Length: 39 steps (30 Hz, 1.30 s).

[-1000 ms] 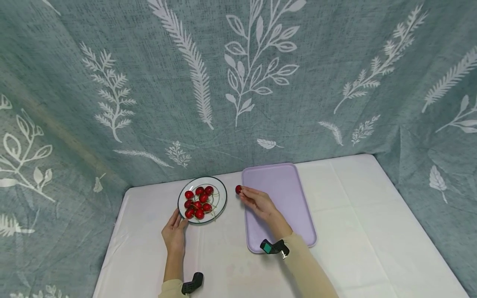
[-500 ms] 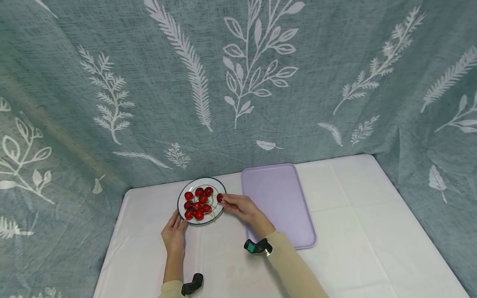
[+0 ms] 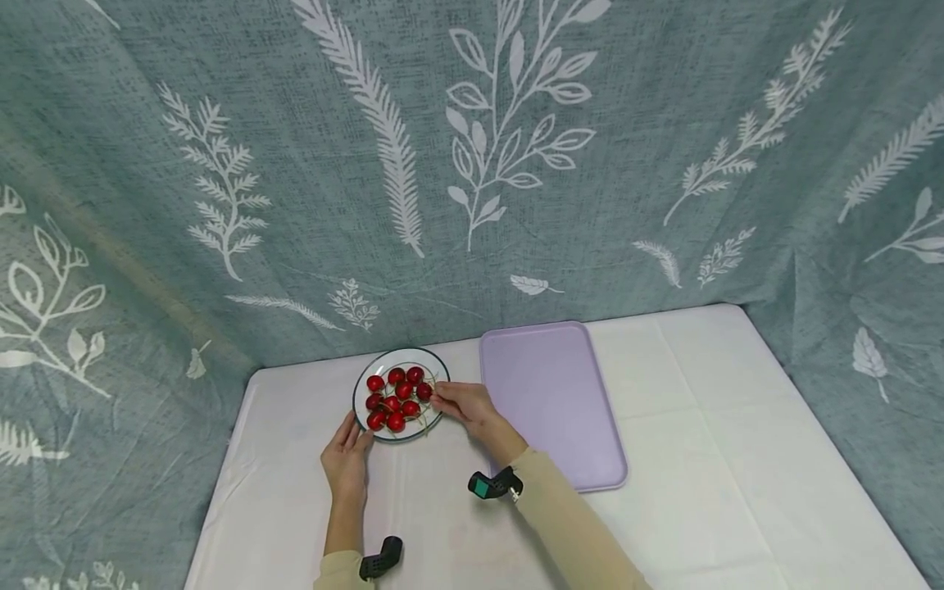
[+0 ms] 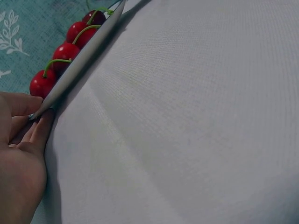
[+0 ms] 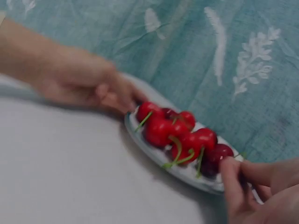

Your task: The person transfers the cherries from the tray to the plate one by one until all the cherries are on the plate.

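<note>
A white plate (image 3: 407,358) with a dark rim holds several red cherries (image 3: 392,404) with green stems. My left hand (image 3: 344,464) grips the plate's near-left edge, and the left wrist view shows the plate edge (image 4: 77,74) between thumb and fingers, tilted in that view. At the plate's right side, my right hand (image 3: 472,407) pinches a dark cherry (image 5: 218,156) near its stem, its fingertips right against the fruit. That cherry is down among the others. The exact pinch point is partly hidden by the fingers.
A lilac rectangular tray (image 3: 549,393) lies right of the plate, partly under the right forearm. Both are on a white-covered table (image 3: 701,426). A green leaf-patterned curtain (image 3: 324,164) hangs behind and at the sides.
My right hand has moved left from the tray's edge to the plate, bringing the dark cherry down beside the others. My left hand has stayed at the plate's edge.
</note>
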Each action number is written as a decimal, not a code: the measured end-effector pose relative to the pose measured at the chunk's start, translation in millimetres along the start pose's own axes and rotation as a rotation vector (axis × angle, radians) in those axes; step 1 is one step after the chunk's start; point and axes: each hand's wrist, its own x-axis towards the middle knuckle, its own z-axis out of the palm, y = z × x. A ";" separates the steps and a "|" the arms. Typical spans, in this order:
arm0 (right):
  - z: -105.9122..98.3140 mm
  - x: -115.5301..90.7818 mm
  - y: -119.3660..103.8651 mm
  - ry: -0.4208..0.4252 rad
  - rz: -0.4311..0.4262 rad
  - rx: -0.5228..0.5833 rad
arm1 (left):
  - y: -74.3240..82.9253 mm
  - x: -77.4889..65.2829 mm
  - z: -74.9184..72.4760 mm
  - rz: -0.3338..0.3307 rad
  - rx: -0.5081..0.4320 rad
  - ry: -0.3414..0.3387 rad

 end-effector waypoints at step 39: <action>8.7 -2.2 2.2 0.211 -0.339 -0.455 | -2.4 -1.3 -0.2 0.022 -0.040 -0.017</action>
